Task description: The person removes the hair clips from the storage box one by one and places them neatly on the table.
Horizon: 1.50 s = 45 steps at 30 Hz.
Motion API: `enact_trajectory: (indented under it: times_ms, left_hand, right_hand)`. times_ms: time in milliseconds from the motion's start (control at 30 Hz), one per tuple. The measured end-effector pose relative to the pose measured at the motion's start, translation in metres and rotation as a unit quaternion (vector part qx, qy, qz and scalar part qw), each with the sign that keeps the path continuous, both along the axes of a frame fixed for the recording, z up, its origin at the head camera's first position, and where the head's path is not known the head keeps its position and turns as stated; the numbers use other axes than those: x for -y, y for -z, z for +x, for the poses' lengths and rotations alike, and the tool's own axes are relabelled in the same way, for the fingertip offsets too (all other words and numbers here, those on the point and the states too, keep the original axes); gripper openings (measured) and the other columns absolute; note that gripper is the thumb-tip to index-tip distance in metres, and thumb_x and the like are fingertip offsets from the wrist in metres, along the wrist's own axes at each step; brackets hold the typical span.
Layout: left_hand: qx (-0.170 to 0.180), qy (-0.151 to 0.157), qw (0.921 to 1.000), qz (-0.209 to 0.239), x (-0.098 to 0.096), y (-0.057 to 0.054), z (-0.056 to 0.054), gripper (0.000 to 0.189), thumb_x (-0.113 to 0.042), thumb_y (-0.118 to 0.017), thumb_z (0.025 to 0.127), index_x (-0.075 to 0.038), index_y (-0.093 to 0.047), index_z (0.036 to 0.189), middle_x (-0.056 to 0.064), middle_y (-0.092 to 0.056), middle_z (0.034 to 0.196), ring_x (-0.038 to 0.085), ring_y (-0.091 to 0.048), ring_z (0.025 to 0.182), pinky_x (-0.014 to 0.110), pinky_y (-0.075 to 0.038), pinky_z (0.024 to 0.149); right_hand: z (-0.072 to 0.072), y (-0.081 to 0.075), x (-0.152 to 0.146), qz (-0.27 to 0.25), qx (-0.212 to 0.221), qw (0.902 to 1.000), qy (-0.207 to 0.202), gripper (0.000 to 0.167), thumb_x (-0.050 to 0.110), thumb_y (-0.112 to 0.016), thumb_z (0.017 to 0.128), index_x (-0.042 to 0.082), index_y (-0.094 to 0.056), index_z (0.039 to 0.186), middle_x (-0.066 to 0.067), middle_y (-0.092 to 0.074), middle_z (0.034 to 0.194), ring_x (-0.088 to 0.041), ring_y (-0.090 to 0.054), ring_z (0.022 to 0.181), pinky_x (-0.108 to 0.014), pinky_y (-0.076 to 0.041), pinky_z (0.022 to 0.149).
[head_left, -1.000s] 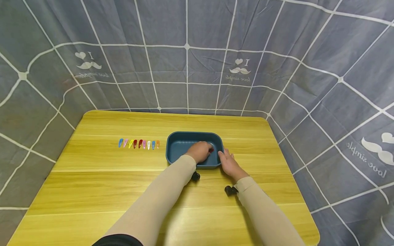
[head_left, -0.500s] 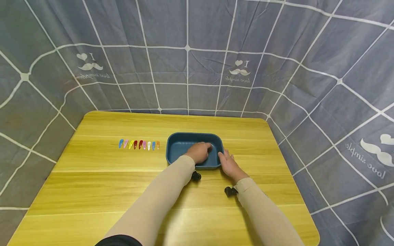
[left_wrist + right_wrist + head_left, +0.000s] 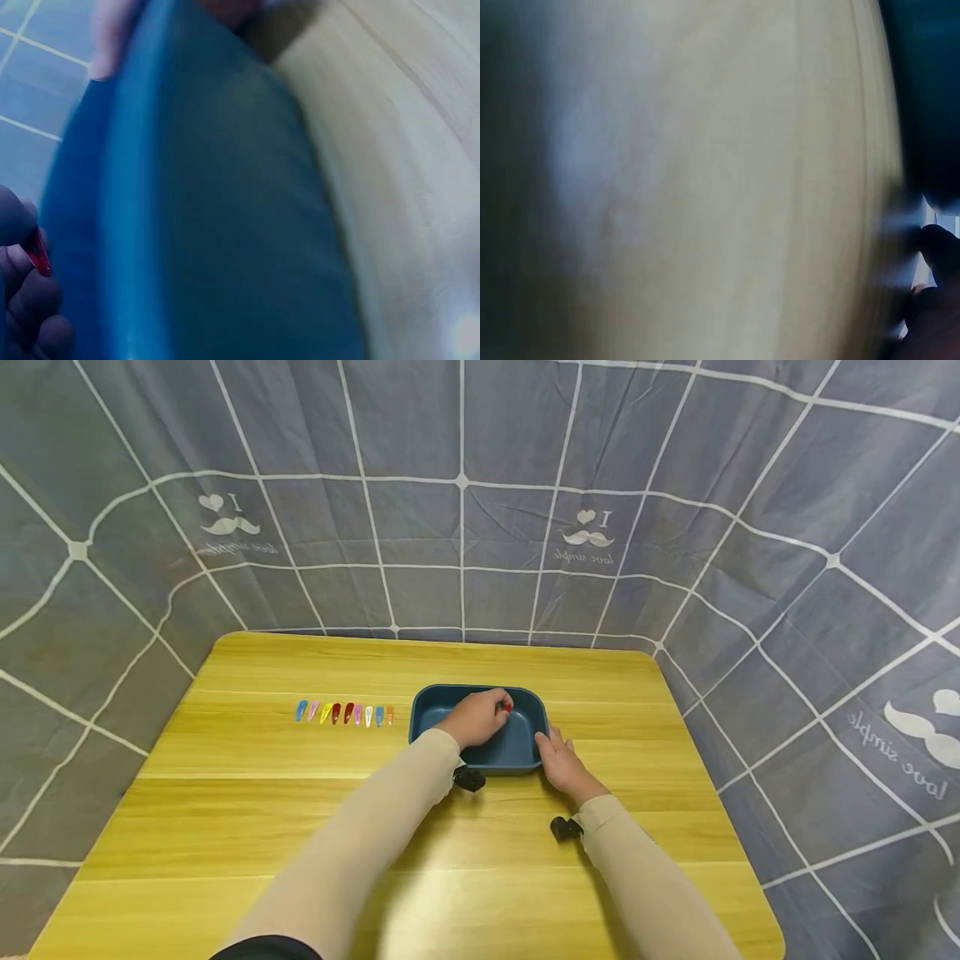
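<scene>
My left hand is over the inside of a dark blue rectangular tray and pinches a small red hair clip. In the left wrist view the red clip pokes out between thumb and fingers, beside the tray wall. Much of the clip is hidden by the fingers. My right hand rests against the tray's right end, its fingers fairly straight along the outer wall and the thumb at the rim. The right wrist view catches only the tray's dark side and part of that hand.
Left of the tray, a row of several snap hair clips in blue, pink, yellow, red, white and orange lies on the yellow wooden table. A grey checked curtain hangs behind the table and at both sides.
My left hand has lifted from the tray's floor and shifted slightly left, and a red hair clip now shows at its fingertips. The right hand has stayed at the tray's right end.
</scene>
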State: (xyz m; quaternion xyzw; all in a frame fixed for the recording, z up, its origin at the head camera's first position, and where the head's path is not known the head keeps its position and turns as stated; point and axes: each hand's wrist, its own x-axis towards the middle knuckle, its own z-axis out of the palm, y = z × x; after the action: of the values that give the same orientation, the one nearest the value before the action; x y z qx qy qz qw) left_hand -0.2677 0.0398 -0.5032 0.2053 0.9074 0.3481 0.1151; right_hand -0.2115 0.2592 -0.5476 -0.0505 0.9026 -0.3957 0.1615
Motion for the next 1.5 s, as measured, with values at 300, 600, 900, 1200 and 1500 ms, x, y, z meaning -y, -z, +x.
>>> enact_trajectory:
  times_ms: [300,600,900,1200,1500]
  left_hand:
    - [-0.012,0.001,0.9997,0.021,0.024,-0.029,-0.002,0.036,-0.021,-0.060,0.109,-0.010,-0.061,0.144,0.004,-0.071,0.108,0.017,-0.063,0.085,0.032,-0.054,0.080]
    - [-0.034,-0.026,0.9989,0.020,0.065,-0.048,-0.002,0.036,-0.017,-0.062,0.108,-0.012,-0.062,0.143,0.008,-0.072,0.114,0.020,-0.067,0.094,0.035,-0.057,0.084]
    - [-0.021,-0.071,0.9968,0.030,0.112,-0.049,-0.004,0.034,-0.016,-0.061,0.108,-0.014,-0.062,0.143,0.010,-0.070,0.110,0.023,-0.062,0.088,0.034,-0.052,0.077]
    - [-0.007,-0.089,0.9958,0.017,0.155,-0.045,-0.003,0.036,-0.018,-0.058,0.110,-0.016,-0.059,0.146,0.012,-0.070,0.111,0.022,-0.060,0.083,0.036,-0.050,0.076]
    - [0.061,-0.128,0.9894,0.033,0.197,-0.041,-0.001,0.040,-0.021,-0.052,0.113,-0.020,-0.052,0.153,0.021,-0.065,0.128,0.027,-0.052,0.043,0.057,-0.055,0.050]
  right_hand:
    - [0.001,0.000,-0.001,0.000,-0.002,1.0000,0.001,0.067,0.044,-0.018,0.116,0.006,-0.008,0.170,-0.022,-0.008,0.176,-0.041,0.000,0.164,-0.057,0.011,0.131]
    - [0.004,-0.002,0.000,0.003,-0.006,1.0000,-0.003,0.065,0.042,-0.019,0.116,0.008,-0.008,0.170,-0.020,-0.009,0.176,-0.041,-0.001,0.164,-0.058,0.010,0.131]
    - [0.004,-0.002,0.001,0.009,0.006,0.9999,0.005,0.067,0.046,-0.018,0.116,0.008,-0.006,0.170,-0.020,-0.006,0.177,-0.040,0.001,0.164,-0.057,0.010,0.131]
    - [0.003,-0.001,0.000,0.008,0.004,1.0000,0.001,0.067,0.045,-0.017,0.116,0.008,-0.005,0.170,-0.019,-0.006,0.177,-0.041,0.002,0.164,-0.058,0.010,0.131]
    - [0.001,-0.003,0.000,0.011,0.014,0.9998,0.010,0.069,0.046,-0.017,0.115,0.005,-0.006,0.169,-0.024,-0.006,0.176,-0.041,0.001,0.164,-0.057,0.011,0.131]
